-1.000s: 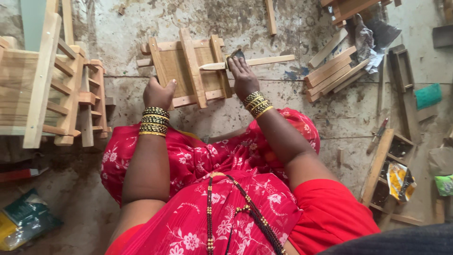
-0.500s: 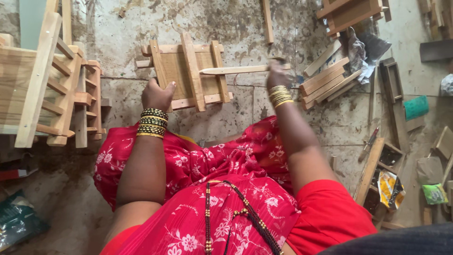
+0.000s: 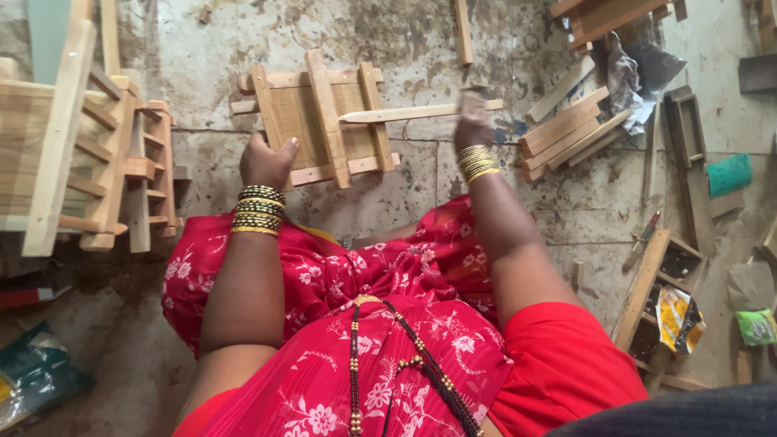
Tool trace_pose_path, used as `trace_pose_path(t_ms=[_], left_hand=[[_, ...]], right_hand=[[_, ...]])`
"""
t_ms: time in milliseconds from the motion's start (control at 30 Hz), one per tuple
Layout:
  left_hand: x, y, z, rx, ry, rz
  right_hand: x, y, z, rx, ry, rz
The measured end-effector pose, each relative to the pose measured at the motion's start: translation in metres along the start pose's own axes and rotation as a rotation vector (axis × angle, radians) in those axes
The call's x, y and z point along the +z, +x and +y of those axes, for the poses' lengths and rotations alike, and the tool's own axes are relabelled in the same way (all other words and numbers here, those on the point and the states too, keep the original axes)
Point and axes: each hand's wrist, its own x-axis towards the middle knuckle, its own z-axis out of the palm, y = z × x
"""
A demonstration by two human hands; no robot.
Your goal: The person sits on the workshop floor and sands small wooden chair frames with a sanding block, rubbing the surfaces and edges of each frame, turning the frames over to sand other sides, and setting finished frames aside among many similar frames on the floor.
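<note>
A small wooden frame (image 3: 295, 113) of a board with nailed slats lies on the stained floor in front of me. My left hand (image 3: 267, 162) rests closed on its near left corner, thumb on the wood. My right hand (image 3: 473, 121) is raised to the right of the frame and grips the end of a thin wooden stick (image 3: 405, 113); the stick reaches left across the frame's slats. The hand is blurred. Both wrists carry several bangles.
Stacked wooden crates (image 3: 81, 162) stand at the left. A pile of wooden strips (image 3: 566, 129) lies to the right, with a small wooden box (image 3: 660, 291) holding packets near my right knee. A loose slat (image 3: 463, 32) lies at the top. My red patterned clothing fills the foreground.
My right hand left the frame's right edge, moved right and took hold of the stick's end. The left hand stayed on the frame's corner.
</note>
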Motion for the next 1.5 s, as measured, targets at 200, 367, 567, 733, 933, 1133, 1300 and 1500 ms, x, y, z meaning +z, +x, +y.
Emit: trace_pose_path(t_ms=[200,367,567,733,933,1133,1300,1500], left_hand=[[-0.002,0.006,0.013,-0.012,0.041,-0.011],[0.003,0.011,0.016,-0.025,0.068,-0.006],[0.002,0.01,0.013,-0.025,0.059,-0.01],[0.002,0.005,0.021,-0.06,0.03,-0.034],[0.004,0.008,0.018,-0.02,0.07,0.007],[0.014,0.005,0.004,-0.001,0.07,0.025],[0.012,0.004,-0.001,-0.029,0.018,0.009],[0.02,0.006,0.0,-0.043,0.013,-0.012]], right_hand=[[-0.011,0.018,0.015,0.066,-0.053,0.09],[-0.021,-0.017,-0.078,-0.187,-0.128,-0.095],[-0.023,-0.043,-0.102,-0.561,0.185,0.479],[-0.018,-0.007,-0.031,-0.103,-0.092,-0.035],[-0.02,0.028,0.005,0.149,0.079,0.111],[-0.029,-0.025,-0.109,-0.12,0.263,-0.137],[-0.043,-0.063,-0.158,-0.592,0.227,0.531],[-0.017,-0.019,-0.065,-0.144,0.043,-0.085]])
